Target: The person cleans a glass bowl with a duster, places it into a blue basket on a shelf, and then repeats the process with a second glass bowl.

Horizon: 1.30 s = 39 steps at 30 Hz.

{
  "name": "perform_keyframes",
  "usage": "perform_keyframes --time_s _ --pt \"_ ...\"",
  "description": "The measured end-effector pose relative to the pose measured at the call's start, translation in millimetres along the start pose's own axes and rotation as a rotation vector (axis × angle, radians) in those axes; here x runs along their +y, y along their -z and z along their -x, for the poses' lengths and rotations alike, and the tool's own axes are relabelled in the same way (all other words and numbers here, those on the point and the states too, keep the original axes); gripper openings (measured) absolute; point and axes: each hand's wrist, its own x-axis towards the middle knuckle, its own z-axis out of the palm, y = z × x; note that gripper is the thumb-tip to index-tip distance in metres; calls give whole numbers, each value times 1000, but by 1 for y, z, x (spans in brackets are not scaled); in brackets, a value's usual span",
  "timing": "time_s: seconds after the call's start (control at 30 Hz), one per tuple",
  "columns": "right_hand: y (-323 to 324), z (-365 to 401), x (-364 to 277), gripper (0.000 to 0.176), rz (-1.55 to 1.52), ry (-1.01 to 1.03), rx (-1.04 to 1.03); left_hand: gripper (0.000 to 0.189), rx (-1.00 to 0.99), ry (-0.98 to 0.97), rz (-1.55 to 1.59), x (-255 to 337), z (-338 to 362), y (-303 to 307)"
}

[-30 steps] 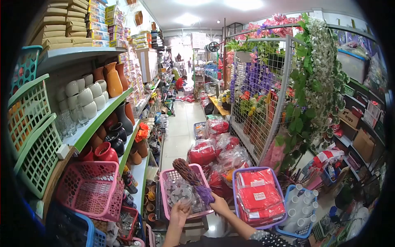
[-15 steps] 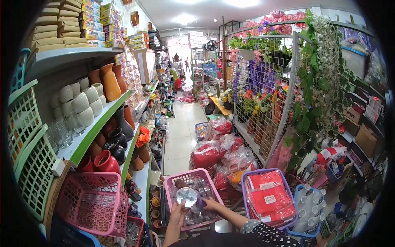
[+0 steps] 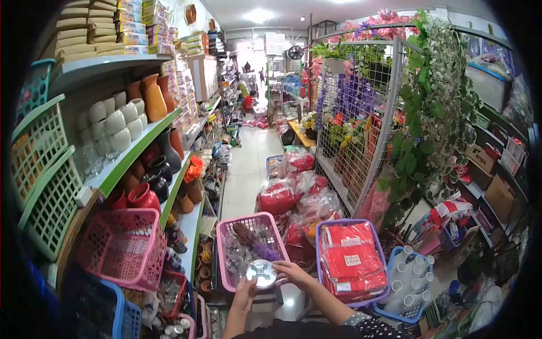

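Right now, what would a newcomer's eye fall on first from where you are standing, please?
Probably the shiny round piece low in the centre, in the left hand with the right hand's fingers at its rim. Next, perhaps, the bright red packets in the purple basket to its right. Higher up, purple flowers stand out behind the wire mesh, right of the aisle.

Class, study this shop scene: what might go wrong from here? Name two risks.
The shiny round dish is held near its edge by the left hand and right hand, so it might slip. Lowered carelessly, it might knock the central pink basket or the purple-and-brown bundle inside.
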Motion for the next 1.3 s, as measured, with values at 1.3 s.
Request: perform_keyframes --time_s 1.3 --pt "-425 126 33 55 243 223 -1125 79 748 -687 -687 182 467 35"
